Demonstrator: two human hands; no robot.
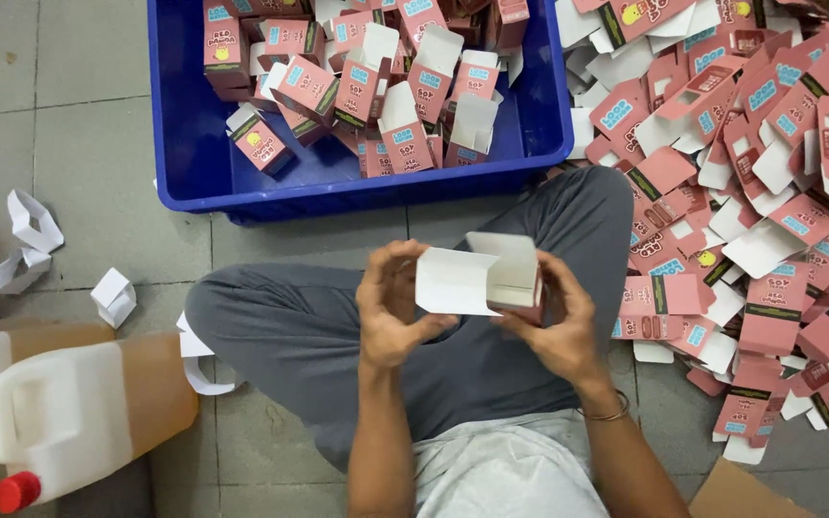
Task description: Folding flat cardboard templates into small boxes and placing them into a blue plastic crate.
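Between our two hands, seen from the head camera, sits a small pink carton (491, 278), its white flaps open toward us. Our left hand (390, 307) and right hand (558, 321) clamp it from either side, fingers steadying the walls. Beyond the hands, a blue crate (194, 163) holds assembled cartons; right of them, flat carton blanks (769, 192) lie heaped within reach.
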